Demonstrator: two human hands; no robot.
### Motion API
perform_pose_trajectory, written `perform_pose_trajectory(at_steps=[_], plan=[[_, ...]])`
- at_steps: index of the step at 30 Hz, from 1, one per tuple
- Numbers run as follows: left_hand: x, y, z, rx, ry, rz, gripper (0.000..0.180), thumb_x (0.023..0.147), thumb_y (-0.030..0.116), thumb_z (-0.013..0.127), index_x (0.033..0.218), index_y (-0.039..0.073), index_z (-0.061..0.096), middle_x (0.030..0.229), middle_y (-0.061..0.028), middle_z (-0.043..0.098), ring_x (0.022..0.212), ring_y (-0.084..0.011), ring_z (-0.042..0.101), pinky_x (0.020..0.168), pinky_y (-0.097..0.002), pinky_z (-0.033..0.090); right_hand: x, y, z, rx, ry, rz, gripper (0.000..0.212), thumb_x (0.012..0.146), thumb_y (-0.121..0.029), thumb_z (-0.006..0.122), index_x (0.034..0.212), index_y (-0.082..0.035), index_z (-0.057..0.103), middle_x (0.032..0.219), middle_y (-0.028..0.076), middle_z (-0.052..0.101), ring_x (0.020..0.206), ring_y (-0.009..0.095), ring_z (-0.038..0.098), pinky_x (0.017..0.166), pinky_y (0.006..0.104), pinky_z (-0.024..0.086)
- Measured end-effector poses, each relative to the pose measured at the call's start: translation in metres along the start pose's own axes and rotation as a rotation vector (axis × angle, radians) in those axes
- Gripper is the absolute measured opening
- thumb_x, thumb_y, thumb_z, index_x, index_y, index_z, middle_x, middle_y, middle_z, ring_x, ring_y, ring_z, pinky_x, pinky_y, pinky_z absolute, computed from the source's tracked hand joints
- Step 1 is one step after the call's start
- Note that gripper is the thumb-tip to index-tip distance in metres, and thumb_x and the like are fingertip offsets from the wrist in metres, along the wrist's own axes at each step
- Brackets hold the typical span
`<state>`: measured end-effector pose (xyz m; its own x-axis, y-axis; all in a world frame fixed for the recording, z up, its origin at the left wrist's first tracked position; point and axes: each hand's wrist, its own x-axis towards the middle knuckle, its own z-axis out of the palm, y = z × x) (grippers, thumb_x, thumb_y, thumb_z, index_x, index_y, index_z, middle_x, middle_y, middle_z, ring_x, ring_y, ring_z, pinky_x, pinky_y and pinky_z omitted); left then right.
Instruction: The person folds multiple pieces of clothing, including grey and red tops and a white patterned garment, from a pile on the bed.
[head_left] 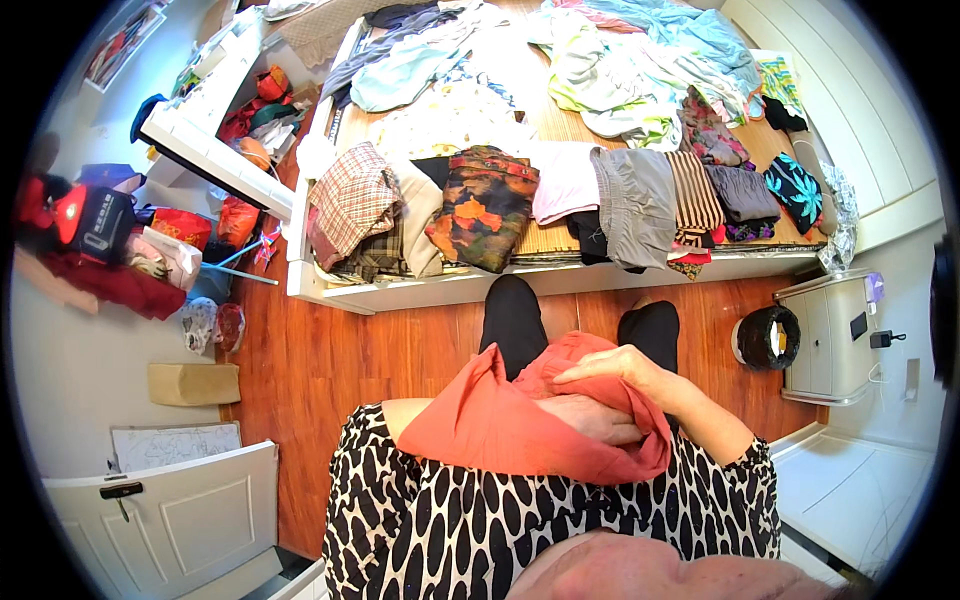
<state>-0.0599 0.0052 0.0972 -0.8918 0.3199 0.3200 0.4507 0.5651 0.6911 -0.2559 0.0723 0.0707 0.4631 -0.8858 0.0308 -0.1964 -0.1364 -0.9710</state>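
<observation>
A coral-red garment (pixel 500 430) lies bunched in front of my body, its opening facing up on the right side. I cannot tell what kind of garment it is. My left forearm passes under the cloth, and my left hand (pixel 592 418) shows inside the opening, fingers together and closed against the inner fabric; its fingertips are partly hidden in the folds. Over the opening's far edge bends my right hand (pixel 615 370), thumb and fingers closed on the gathered cloth. Beyond the garment, my feet in black trousers (pixel 514 320) point toward the bed.
Along the near edge of the bed (pixel 400 297) lie folded clothes, among them a plaid piece (pixel 352 195), patterned trousers (pixel 487 210) and grey shorts (pixel 637 205). Loose clothes (pixel 620 70) spread behind. A black-lined bin (pixel 768 337) and cabinet (pixel 825 335) stand right; a white door (pixel 170 520) left.
</observation>
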Motion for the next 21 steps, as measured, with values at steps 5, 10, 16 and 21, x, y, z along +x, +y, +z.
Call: perform_pose_trajectory(at_steps=[5,10,16,21], plan=[[0.015,-0.011,0.014,0.021,0.016,0.126,0.034,0.080,0.019,0.065,0.110,0.003,0.061,0.095,-0.0138,0.066,0.083,-0.0251,0.066,0.071,-0.0347,0.053,-0.009,-0.001,0.001,0.010,-0.057,-0.116,0.040,0.083,-0.013,0.057,0.120,0.001,0.059,0.117,0.011,0.064,0.111,0.026,0.059,0.099,0.0345,0.044],[0.027,-0.010,0.022,0.322,0.562,0.344,0.042,0.079,0.021,0.064,0.115,0.001,0.057,0.097,-0.0127,0.064,0.090,-0.0293,0.064,0.078,-0.0381,0.051,-0.007,0.004,0.001,0.027,-0.161,-0.118,0.044,0.083,-0.014,0.059,0.124,0.001,0.055,0.121,0.012,0.061,0.114,0.026,0.057,0.100,0.0352,0.042],[0.034,-0.002,0.012,0.300,0.478,-0.041,0.046,0.067,0.013,0.066,0.112,0.007,0.065,0.089,-0.0053,0.059,0.089,-0.0218,0.059,0.073,-0.0378,0.049,-0.016,0.001,0.008,0.087,-0.138,-0.041,0.050,0.083,-0.015,0.061,0.129,0.000,0.051,0.126,0.013,0.057,0.117,0.026,0.054,0.101,0.0361,0.041],[0.031,-0.004,0.025,0.389,0.444,-0.025,0.024,0.067,0.010,0.063,0.091,0.008,0.065,0.070,-0.0031,0.055,0.066,-0.0174,0.058,0.061,-0.0343,0.047,-0.018,0.008,0.014,0.234,-0.135,0.061,0.055,0.083,-0.017,0.063,0.133,0.000,0.047,0.130,0.014,0.054,0.120,0.026,0.052,0.103,0.0369,0.039]])
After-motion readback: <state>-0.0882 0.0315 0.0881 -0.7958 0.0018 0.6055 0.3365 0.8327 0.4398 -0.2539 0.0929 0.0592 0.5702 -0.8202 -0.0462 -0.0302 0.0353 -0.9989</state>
